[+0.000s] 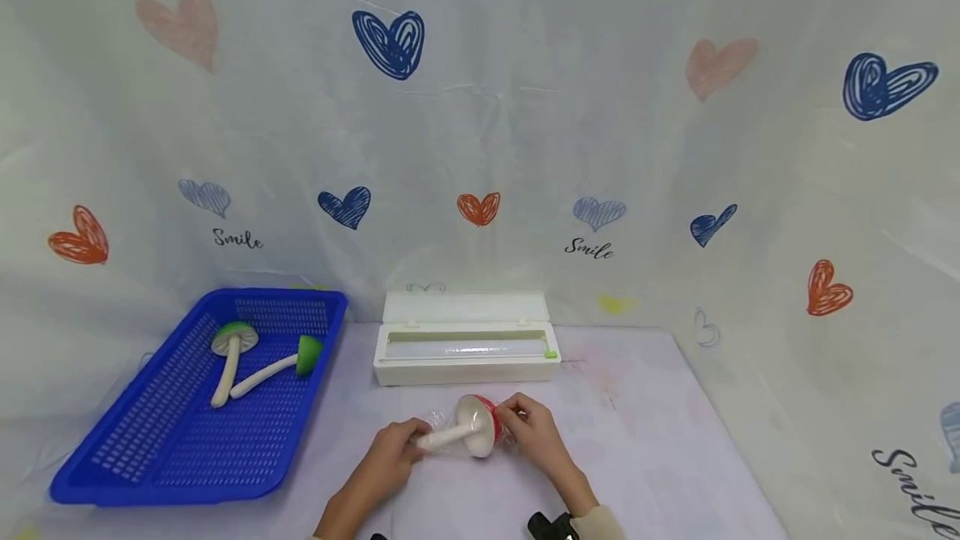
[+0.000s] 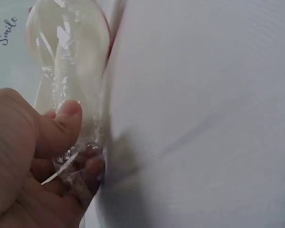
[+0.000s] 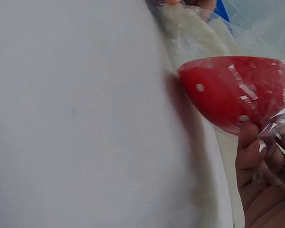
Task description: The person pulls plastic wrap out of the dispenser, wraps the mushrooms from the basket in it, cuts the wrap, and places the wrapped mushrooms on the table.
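Observation:
A mushroom (image 1: 474, 423) with a red, white-dotted cap (image 3: 223, 90) and a pale stem lies sideways over the table, wrapped in clear cling film (image 3: 249, 90). My left hand (image 1: 392, 450) holds the stem end, thumb on one side and fingers on the other. Crinkled film bunches between those fingers in the left wrist view. At the cap end, my right hand (image 1: 536, 432) pinches gathered film beside the red crown. Part of the right fingers runs out of the right wrist view.
Behind the hands stands a white cling film dispenser (image 1: 465, 373), lid raised, a film roll inside and a green slider at its right. To the left, a blue plastic basket (image 1: 180, 494) holds two green-capped mushrooms (image 1: 234, 340). A heart-printed sheet (image 1: 480, 132) hangs at the back.

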A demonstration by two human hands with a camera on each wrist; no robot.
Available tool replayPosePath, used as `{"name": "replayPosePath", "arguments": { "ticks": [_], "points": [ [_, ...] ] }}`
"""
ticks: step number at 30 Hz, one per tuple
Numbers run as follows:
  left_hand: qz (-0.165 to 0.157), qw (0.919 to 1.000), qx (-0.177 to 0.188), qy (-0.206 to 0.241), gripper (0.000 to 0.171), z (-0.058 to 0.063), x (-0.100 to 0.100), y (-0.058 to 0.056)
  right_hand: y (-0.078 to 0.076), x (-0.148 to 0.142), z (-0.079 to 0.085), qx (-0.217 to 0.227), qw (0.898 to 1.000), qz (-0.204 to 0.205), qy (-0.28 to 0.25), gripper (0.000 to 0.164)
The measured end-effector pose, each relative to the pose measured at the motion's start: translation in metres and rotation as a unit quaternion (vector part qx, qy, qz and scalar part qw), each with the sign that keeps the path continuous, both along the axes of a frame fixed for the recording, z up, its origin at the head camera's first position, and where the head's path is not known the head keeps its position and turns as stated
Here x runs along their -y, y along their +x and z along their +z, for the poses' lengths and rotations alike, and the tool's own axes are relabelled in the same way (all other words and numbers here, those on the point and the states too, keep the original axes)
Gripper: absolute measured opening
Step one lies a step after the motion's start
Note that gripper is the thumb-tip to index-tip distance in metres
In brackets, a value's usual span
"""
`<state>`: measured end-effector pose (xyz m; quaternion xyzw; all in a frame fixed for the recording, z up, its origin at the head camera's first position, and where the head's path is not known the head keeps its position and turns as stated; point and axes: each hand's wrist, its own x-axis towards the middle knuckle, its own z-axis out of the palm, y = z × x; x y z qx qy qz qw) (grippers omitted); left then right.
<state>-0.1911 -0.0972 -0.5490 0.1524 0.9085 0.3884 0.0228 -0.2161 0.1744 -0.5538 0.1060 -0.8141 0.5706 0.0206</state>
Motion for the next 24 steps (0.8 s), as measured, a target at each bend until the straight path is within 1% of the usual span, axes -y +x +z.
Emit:
{"name": "replayPosePath", "arguments": {
  "ticks": [2,4,7,10,12,14,15,17,19,22,24],
  "points": [
    [-0.011,0.9998,-0.001,0.017,0.034,0.0,0.001,0.002,0.002,0.004,-0.002,-0.011,1.0,-0.016,-0.006,0.015],
    [-0.011,0.9995,0.005,0.028,0.043,0.001,-0.001,0.003,0.002,0.007,-0.004,-0.022,0.999,-0.034,-0.004,0.015],
    [-0.007,0.9986,0.029,0.043,0.054,0.003,-0.005,0.002,0.003,0.01,-0.002,-0.044,0.997,-0.064,0.003,0.016],
    [0.003,0.9977,0.037,0.056,0.049,0.001,-0.009,-0.001,0.003,0.009,0.002,-0.048,0.995,-0.085,0.013,0.01],
    [0.014,0.9976,0.037,0.056,0.041,0.001,-0.01,-0.002,0.003,0.007,0.005,-0.035,0.996,-0.079,0.004,0.006],
    [0.032,0.9977,0.025,0.054,0.037,0.001,-0.011,-0.002,0.003,0.005,0.006,-0.015,0.998,-0.059,-0.014,0.01],
    [0.041,0.9973,0.02,0.057,0.037,0.002,-0.012,-0.002,0.003,0.003,0.006,-0.008,0.998,-0.049,-0.023,0.012],
    [0.06,0.9957,0.012,0.07,0.04,0.002,-0.013,0.0,0.002,0.002,0.005,-0.011,0.999,-0.041,-0.024,0.014],
    [0.074,0.9931,0.016,0.09,0.044,0.003,-0.014,0.001,0.002,0.001,0.002,-0.021,0.998,-0.045,-0.024,0.012],
    [0.082,0.9893,0.032,0.116,0.051,0.003,-0.015,0.003,0.001,0.002,-0.002,-0.031,0.997,-0.065,-0.028,0.007],
    [0.087,0.9865,0.041,0.132,0.05,0.002,-0.014,0.002,0.0,0.002,-0.004,-0.03,0.996,-0.074,-0.035,0.008]
  ]
}}
